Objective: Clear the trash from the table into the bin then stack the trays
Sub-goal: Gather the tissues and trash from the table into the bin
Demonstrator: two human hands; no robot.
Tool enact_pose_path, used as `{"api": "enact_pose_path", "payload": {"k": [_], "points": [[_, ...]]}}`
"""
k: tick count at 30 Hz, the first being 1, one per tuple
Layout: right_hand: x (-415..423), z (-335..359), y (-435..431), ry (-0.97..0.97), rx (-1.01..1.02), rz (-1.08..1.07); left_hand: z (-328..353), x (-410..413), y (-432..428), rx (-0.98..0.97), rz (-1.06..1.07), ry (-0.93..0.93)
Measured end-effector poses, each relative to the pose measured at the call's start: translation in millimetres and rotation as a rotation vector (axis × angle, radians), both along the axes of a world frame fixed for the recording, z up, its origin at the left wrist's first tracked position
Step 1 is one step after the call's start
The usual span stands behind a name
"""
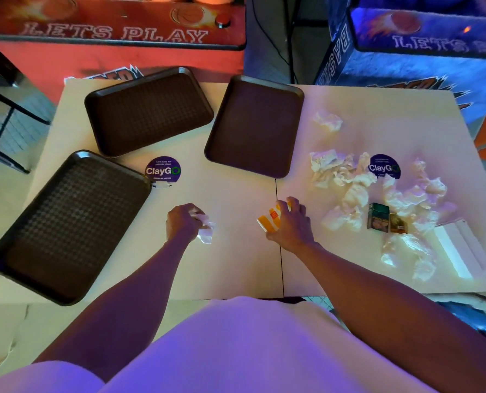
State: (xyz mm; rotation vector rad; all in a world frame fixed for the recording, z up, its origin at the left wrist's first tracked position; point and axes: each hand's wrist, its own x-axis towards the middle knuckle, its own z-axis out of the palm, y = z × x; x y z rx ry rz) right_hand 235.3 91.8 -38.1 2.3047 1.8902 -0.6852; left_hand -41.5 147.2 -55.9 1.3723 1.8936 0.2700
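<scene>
Here the trash is mostly crumpled white tissue (pixel 372 199), heaped across the right half of the pale table (pixel 236 268), with one stray wad (pixel 327 121) lying apart toward the upper right. Among the heap stand a green cigarette pack (pixel 377 219) and, just beside it, a smaller brownish pack (pixel 398 223). A white folded box or card (pixel 460 248) lies at the right edge of the frame, near the tissue.

Three dark brown trays sit empty and unstacked: one (pixel 66 222) at the lower left, jutting past the table's near edge, one (pixel 148 110) at the upper left, and one (pixel 254 126) at upper centre, each turned at its own angle. Two round purple "ClayGo" stickers mark the tabletop, one (pixel 163 171) between the trays, the other (pixel 383 167) partly ringed by tissue. Orange and blue arcade cabinets fill the top of the frame.

My left hand (pixel 183 222) is at centre, fist closed around a wad of white tissue (pixel 206 229) that sticks out from my fingers. My right hand (pixel 291 224), just right of the table's seam, is clamped from above on a small orange-and-white striped carton (pixel 271 221), fingers curled over it. Both forearms reach forward from the bottom of the frame, hands apart.
</scene>
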Motion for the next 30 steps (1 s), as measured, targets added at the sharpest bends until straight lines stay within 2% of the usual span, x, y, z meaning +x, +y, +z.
{"api": "enact_pose_path", "payload": {"k": [17,23,30], "points": [[-48.0,2.9,-115.0,0.025,-0.016,-0.142,9.7,-67.0,-77.9,0.011,-0.109,0.024],[-35.1,2.3,-135.5,0.026,0.019,-0.175,19.0,-44.2,-86.3,0.028,-0.123,-0.016],[1.3,12.9,-170.2,0.095,0.063,-0.320,33.0,17.8,-82.6,0.077,-0.235,-0.049]]}}
